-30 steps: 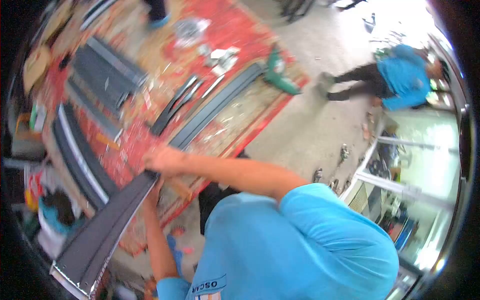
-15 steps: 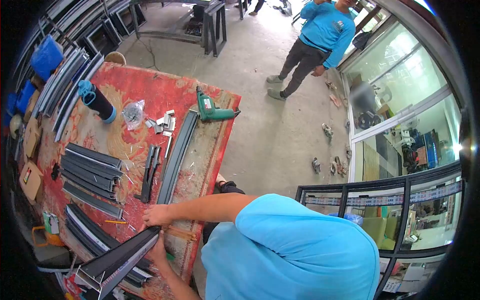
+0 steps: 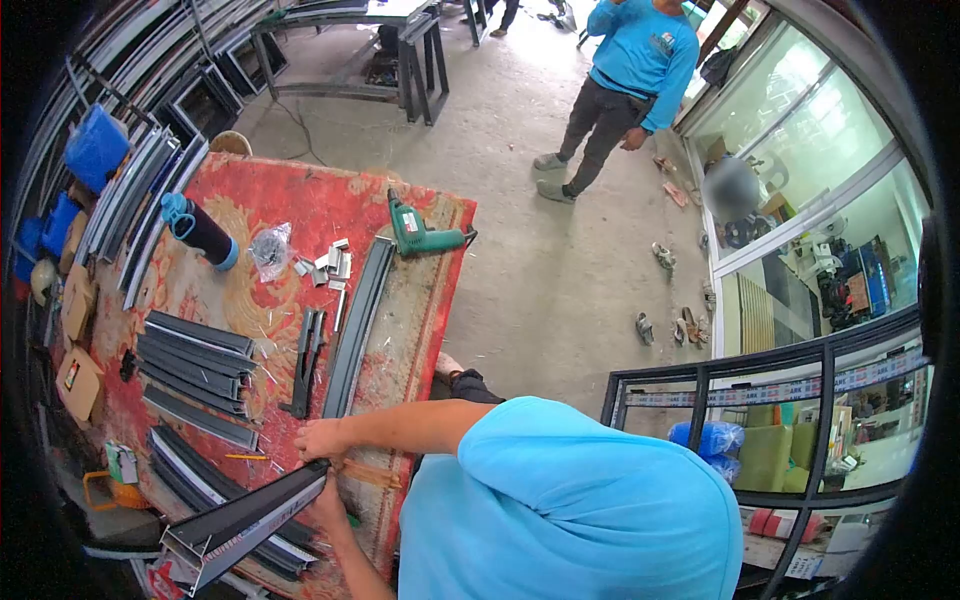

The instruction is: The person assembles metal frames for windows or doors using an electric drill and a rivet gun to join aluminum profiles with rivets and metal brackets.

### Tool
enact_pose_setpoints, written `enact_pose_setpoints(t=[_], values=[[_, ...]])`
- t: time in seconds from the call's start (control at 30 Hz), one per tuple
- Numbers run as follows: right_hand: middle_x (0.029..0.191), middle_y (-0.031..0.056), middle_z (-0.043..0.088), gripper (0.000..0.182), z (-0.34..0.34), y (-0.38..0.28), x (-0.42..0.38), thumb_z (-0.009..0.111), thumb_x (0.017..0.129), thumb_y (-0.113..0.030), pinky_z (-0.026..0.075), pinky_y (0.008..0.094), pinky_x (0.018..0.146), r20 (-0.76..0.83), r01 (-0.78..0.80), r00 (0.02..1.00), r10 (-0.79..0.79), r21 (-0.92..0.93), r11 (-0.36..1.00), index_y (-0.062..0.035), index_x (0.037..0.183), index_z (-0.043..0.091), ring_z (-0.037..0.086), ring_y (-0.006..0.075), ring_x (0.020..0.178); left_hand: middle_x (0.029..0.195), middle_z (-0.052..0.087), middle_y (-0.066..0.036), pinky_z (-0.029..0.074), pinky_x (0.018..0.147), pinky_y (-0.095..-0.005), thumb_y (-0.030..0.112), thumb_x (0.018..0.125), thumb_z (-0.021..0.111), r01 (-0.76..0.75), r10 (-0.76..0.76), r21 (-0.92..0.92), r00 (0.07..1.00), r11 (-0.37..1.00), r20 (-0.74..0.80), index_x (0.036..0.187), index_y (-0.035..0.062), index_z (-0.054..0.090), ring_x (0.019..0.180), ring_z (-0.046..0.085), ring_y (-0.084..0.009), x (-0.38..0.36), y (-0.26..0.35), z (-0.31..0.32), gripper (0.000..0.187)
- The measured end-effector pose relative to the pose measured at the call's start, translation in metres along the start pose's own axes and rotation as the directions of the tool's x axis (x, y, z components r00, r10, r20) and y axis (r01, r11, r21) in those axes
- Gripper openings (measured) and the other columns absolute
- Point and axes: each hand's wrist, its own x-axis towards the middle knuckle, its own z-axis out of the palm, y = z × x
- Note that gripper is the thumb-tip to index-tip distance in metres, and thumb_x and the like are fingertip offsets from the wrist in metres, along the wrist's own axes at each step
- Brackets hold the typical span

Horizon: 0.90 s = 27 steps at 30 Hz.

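Note:
A dark aluminium profile (image 3: 240, 520) with a printed film strip along its side slants over the table's near edge. My left hand (image 3: 326, 504) is closed around its upper right end from below. Right at that end, my right hand (image 3: 318, 440) has curled fingers; what they hold, if anything, is hidden. Beside my right hand lie a long grey profile (image 3: 358, 325) and dark narrow metal pieces (image 3: 304, 365). A yellow pencil (image 3: 246, 457) rests to the left of both hands. Beneath the held profile, more dark profiles (image 3: 200, 470) lie side by side.
On the red worn table (image 3: 330, 190) are a green power drill (image 3: 425, 230), a dark bottle (image 3: 200, 232), a plastic bag (image 3: 270, 250), small metal brackets (image 3: 328, 262) and stacked short profiles (image 3: 195, 360). A person in blue (image 3: 640, 60) stands beyond. Black framed panels (image 3: 700, 400) stand at right.
The view has shifted slightly, so the table contents appear a little lower and to the right. Both hands stay at the same end of the profile.

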Motion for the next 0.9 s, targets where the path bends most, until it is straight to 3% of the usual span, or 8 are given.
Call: enact_pose_setpoints(t=[0.1, 0.17, 0.23, 0.3, 0.5, 0.67, 0.8, 0.9], values=[[0.111, 0.0094, 0.056, 0.066, 0.003, 0.004, 0.002, 0.085, 0.052, -0.036, 0.044, 0.0461, 0.092, 0.019, 0.047, 0.999, -0.046, -0.012, 0.999, -0.0128, 0.111, 0.064, 0.053, 0.03, 0.111, 0.121, 0.06, -0.013, 0.046, 0.097, -0.0404, 0.005, 0.074, 0.079, 0.0, -0.005, -0.064, 0.998, 0.998, -0.067, 0.126, -0.0019, 0.054, 0.106, 0.059, -0.0281, -0.002, -0.008, 0.002, 0.058], [0.113, 0.0089, 0.057, 0.068, 0.001, 0.0, 0.0, 0.084, 0.053, -0.035, 0.044, 0.0459, 0.091, -0.001, 0.018, 1.0, -0.018, 0.067, 0.998, -0.0165, 0.116, 0.064, 0.053, 0.0296, 0.111, 0.122, 0.06, -0.012, 0.045, 0.098, -0.0394, 0.01, 0.075, 0.08, 0.036, -0.034, 0.226, 0.999, 0.974, -0.01, 0.124, -0.0014, 0.056, 0.107, 0.059, -0.0284, -0.001, 0.018, -0.003, 0.056], [0.112, 0.0072, 0.057, 0.071, -0.002, 0.0, -0.001, 0.084, 0.054, -0.035, 0.043, 0.045, 0.09, 0.011, 0.015, 1.0, -0.017, 0.113, 0.993, -0.0205, 0.121, 0.063, 0.053, 0.0279, 0.112, 0.121, 0.061, -0.011, 0.043, 0.099, -0.0377, 0.015, 0.076, 0.08, -0.004, 0.009, -0.303, 1.0, 0.953, 0.016, 0.122, 0.0002, 0.059, 0.108, 0.059, -0.0271, 0.006, -0.025, -0.004, 0.053], [0.113, 0.0055, 0.057, 0.072, 0.0, 0.002, -0.003, 0.083, 0.056, -0.036, 0.042, 0.0434, 0.09, 0.018, 0.006, 1.0, -0.006, -0.011, 1.0, -0.0249, 0.124, 0.062, 0.052, 0.0263, 0.113, 0.121, 0.061, -0.012, 0.042, 0.1, -0.0367, 0.016, 0.078, 0.078, -0.043, 0.036, 0.242, 0.999, 0.969, 0.033, 0.122, 0.0011, 0.058, 0.112, 0.057, -0.0255, 0.0, -0.012, -0.009, 0.051], [0.107, 0.005, 0.056, 0.051, -0.018, -0.006, -0.03, 0.074, 0.067, -0.021, 0.043, 0.0418, 0.085, -0.115, -0.014, 0.993, 0.012, -0.018, 1.0, -0.0204, 0.117, 0.062, 0.052, 0.0238, 0.111, 0.121, 0.06, -0.015, 0.039, 0.102, -0.0394, 0.022, 0.077, 0.08, -0.135, 0.105, 0.615, 0.991, 0.777, 0.085, 0.125, 0.0024, 0.057, 0.117, 0.054, -0.0289, 0.003, -0.014, -0.013, 0.057], [0.123, 0.018, 0.054, 0.057, -0.046, 0.022, -0.079, 0.072, 0.068, -0.017, 0.04, 0.0459, 0.102, -0.299, -0.003, 0.952, 0.063, 0.198, 0.98, -0.0048, 0.122, 0.057, 0.049, 0.0358, 0.12, 0.108, 0.061, -0.013, 0.046, 0.093, -0.0401, 0.022, 0.074, 0.083, -0.284, 0.299, 0.529, 0.952, 0.8, 0.058, 0.117, 0.0014, 0.056, 0.101, 0.059, -0.0301, 0.006, -0.016, -0.006, 0.055], [0.129, 0.0221, 0.053, 0.058, -0.129, 0.06, -0.143, 0.068, 0.071, -0.015, 0.038, 0.048, 0.104, -0.377, -0.519, 0.731, 0.569, 0.235, 0.822, -0.0016, 0.126, 0.055, 0.047, 0.0386, 0.123, 0.117, 0.062, -0.008, 0.046, 0.094, -0.0408, 0.029, 0.075, 0.081, -0.103, 0.12, 0.554, 0.993, 0.826, 0.005, 0.117, 0.0068, 0.062, 0.108, 0.06, -0.0274, 0.006, 0.012, -0.002, 0.051], [0.135, 0.0261, 0.048, 0.068, -0.139, 0.142, -0.208, 0.068, 0.074, -0.015, 0.033, 0.05, 0.107, -0.622, -0.752, 0.521, 0.584, -0.012, 0.659, 0.0051, 0.134, 0.044, 0.044, 0.0438, 0.124, 0.115, 0.063, -0.008, 0.049, 0.092, -0.0375, 0.024, 0.076, 0.081, -0.111, 0.144, 0.545, 0.989, 0.831, -0.019, 0.114, 0.0072, 0.063, 0.103, 0.063, -0.0257, 0.009, 0.018, -0.004, 0.046]])
